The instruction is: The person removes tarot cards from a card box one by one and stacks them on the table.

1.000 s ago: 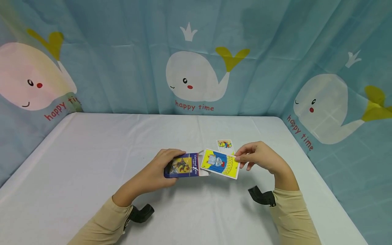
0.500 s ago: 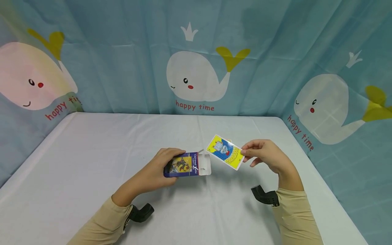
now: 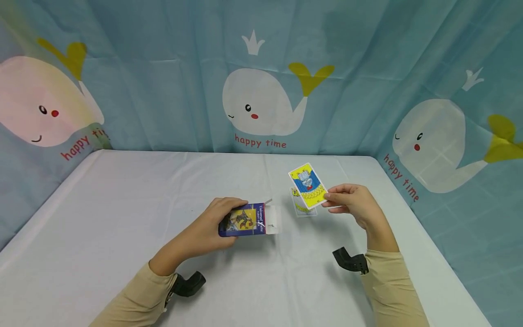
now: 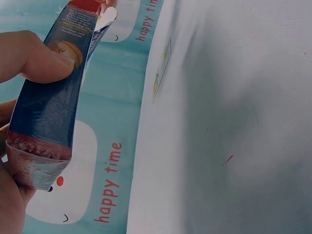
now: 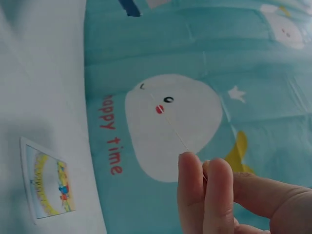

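My left hand grips a dark blue tarot card box, its white flap end open toward the right. In the left wrist view the thumb presses on the narrow side of the box. My right hand pinches a yellow and blue tarot card by its lower right corner, between thumb and fingers. Raised above the table, this card partly covers another tarot card lying there. The right wrist view shows the held card edge-on, as a thin line, and the lying card at lower left.
A white cloth covers the table. Behind it and along the sides hangs a blue curtain printed with whales. Black curved mounts stick out from the left sleeve and right sleeve.
My right hand has drawn the card away from the box's open end, then moved it up and right, turning it more upright over the lying card. The left hand and box stay in place.
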Demonstrator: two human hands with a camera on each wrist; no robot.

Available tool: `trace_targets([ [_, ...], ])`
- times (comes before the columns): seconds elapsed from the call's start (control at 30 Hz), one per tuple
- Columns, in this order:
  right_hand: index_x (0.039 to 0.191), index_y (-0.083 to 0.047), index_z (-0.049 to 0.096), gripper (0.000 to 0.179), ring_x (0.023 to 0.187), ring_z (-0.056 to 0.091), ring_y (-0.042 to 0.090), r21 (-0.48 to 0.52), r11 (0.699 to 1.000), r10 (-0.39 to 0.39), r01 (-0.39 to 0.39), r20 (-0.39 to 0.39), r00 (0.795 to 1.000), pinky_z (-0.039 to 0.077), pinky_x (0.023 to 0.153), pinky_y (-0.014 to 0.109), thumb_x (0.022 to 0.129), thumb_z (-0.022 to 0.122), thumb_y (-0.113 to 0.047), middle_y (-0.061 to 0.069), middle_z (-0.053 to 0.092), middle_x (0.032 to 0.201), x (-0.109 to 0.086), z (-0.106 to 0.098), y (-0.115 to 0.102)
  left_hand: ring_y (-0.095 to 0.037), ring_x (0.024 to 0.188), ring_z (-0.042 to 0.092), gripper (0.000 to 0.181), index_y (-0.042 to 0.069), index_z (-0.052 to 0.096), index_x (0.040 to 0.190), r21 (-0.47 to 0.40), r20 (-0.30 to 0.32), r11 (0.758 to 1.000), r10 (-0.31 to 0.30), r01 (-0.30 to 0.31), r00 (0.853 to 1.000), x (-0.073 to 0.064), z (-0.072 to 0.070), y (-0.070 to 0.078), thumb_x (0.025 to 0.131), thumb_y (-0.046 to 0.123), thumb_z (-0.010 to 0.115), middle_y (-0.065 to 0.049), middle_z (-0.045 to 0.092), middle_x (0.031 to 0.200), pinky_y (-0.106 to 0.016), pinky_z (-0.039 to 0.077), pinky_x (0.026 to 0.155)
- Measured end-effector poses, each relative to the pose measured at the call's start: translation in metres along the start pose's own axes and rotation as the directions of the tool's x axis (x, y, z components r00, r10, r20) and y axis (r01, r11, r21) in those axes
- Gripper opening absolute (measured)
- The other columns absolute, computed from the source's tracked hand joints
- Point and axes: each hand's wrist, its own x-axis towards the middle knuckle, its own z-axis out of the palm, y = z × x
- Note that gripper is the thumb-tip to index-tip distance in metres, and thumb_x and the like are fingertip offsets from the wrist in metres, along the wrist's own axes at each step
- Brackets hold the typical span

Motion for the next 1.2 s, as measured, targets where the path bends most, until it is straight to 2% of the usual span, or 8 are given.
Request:
trace_targets([
  [0.37, 0.116, 0.010, 0.058, 0.036, 0.075, 0.073, 0.011, 0.044, 0.995, 0.086, -0.085, -0.031, 0.996, 0.058, 0.072, 0.024, 0.098, 0.062, -0.021, -0.004, 0.071, 0.075, 0.016, 0.007, 0.016, -0.023, 0.128, 0.043, 0.073, 0.015, 0.049, 0.145, 0.002, 0.003, 1.000, 0.005, -0.005, 1.000, 0.000, -0.002, 0.001, 0.077, 0.006, 0.076, -0.003, 0.052, 0.144, -0.042, 0.046, 0.095],
  [0.57, 0.116, 0.011, 0.059, 0.035, 0.068, 0.070, 0.006, 0.072, 0.993, 0.100, -0.096, -0.050, 0.994, 0.057, 0.068, 0.021, 0.097, 0.062, -0.019, -0.005, 0.069, 0.072, 0.022, 0.014, 0.028, -0.021, 0.127, 0.043, 0.075, 0.017, 0.048, 0.145, -0.008, 0.003, 1.000, 0.002, -0.002, 1.000, 0.000, -0.003, 0.003, 0.077, 0.006, 0.075, -0.002, 0.052, 0.144, -0.041, 0.046, 0.095],
  [0.83, 0.115, 0.013, 0.061, 0.035, 0.064, 0.069, 0.005, 0.158, 0.981, 0.128, -0.115, -0.075, 0.989, 0.057, 0.067, 0.021, 0.098, 0.062, -0.017, -0.002, 0.069, 0.073, 0.026, 0.028, 0.042, -0.020, 0.127, 0.043, 0.075, 0.018, 0.047, 0.146, -0.013, 0.008, 1.000, -0.007, 0.007, 1.000, -0.002, -0.001, 0.002, 0.077, 0.006, 0.075, -0.001, 0.051, 0.144, -0.039, 0.046, 0.095],
  [1.0, 0.116, 0.013, 0.061, 0.036, 0.064, 0.068, 0.004, 0.153, 0.979, 0.146, -0.132, -0.085, 0.986, 0.056, 0.065, 0.019, 0.097, 0.062, -0.018, -0.002, 0.068, 0.073, 0.027, 0.030, 0.046, -0.020, 0.127, 0.043, 0.076, 0.020, 0.047, 0.146, -0.007, 0.009, 1.000, -0.005, 0.005, 1.000, -0.002, 0.002, 0.001, 0.077, 0.008, 0.076, -0.001, 0.051, 0.144, -0.040, 0.046, 0.095],
  [1.2, 0.118, 0.014, 0.060, 0.037, 0.063, 0.068, 0.005, 0.147, 0.978, 0.162, -0.150, -0.071, 0.984, 0.057, 0.064, 0.020, 0.097, 0.062, -0.016, 0.000, 0.068, 0.074, 0.027, 0.031, 0.050, -0.020, 0.126, 0.043, 0.076, 0.016, 0.048, 0.146, -0.005, 0.009, 1.000, -0.004, 0.004, 1.000, -0.002, 0.003, 0.002, 0.076, 0.007, 0.076, -0.001, 0.052, 0.144, -0.041, 0.045, 0.095],
])
